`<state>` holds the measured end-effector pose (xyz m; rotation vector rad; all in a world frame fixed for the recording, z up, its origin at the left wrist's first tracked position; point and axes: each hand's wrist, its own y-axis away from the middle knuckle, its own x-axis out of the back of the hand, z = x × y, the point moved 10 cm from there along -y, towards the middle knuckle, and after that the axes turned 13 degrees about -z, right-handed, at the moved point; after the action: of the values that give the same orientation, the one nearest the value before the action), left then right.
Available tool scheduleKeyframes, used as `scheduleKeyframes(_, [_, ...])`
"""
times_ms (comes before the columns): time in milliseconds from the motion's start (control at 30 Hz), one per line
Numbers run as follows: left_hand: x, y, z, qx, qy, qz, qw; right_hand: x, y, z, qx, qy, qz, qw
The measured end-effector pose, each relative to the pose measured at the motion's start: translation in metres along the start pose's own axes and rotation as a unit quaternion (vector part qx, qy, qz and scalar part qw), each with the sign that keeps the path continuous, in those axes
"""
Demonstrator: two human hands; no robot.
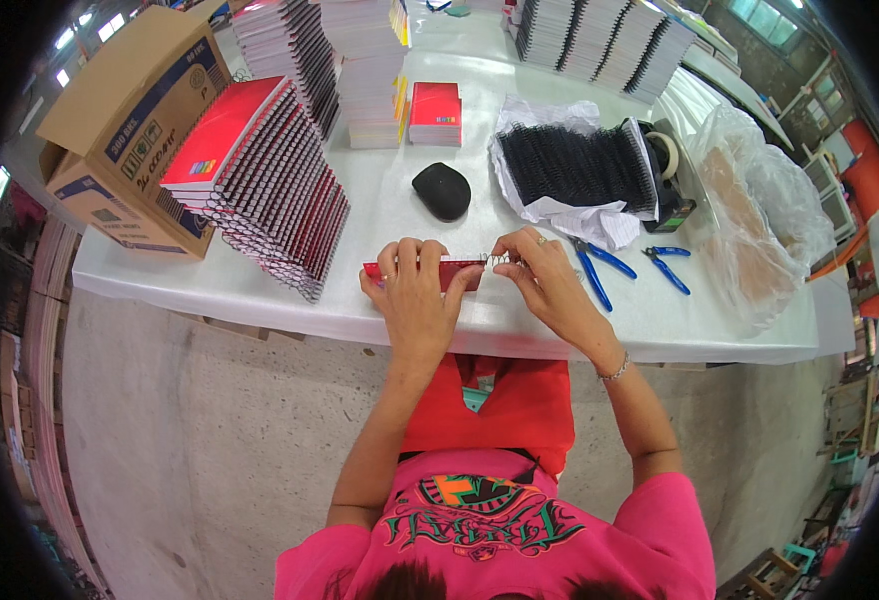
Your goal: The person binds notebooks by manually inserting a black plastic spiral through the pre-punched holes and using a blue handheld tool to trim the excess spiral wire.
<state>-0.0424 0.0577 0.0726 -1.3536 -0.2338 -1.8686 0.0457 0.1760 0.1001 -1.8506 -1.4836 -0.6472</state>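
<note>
My left hand (418, 300) grips a thin red notebook (449, 271) held on edge near the front of the table, fingers over its far side and thumb on the near side. At the notebook's right end, my right hand (554, 287) pinches a spiral binding coil (498, 261) between thumb and fingers. Loops of the coil show between the two hands; how far it runs through the notebook's edge is hidden. Right of that hand lie blue-handled pliers (592, 272) and smaller blue cutters (669, 268). Beyond the hands sits a black rounded object (443, 192).
Tall stacked spiral notebooks (280, 190) lean at left beside an open cardboard box (125, 140). Red booklets (435, 115) and a white page stack (372, 100) stand behind. Black coils (580, 165) lie on paper at right, near a tape dispenser (670, 165) and clear plastic bag (760, 200).
</note>
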Motion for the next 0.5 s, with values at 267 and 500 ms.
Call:
scheduleKeyframes(267, [0.025,0.008,-0.017,-0.024,0.204,0.108,0.973,-0.002,-0.010,-0.006,0.034,0.175,0.000,0.984])
scheduleKeyframes(500, [0.004,0.006,-0.048,0.032,0.349,-0.010,0.937,-0.021,-0.076,0.043,-0.024,-0.060,-0.178,0.982])
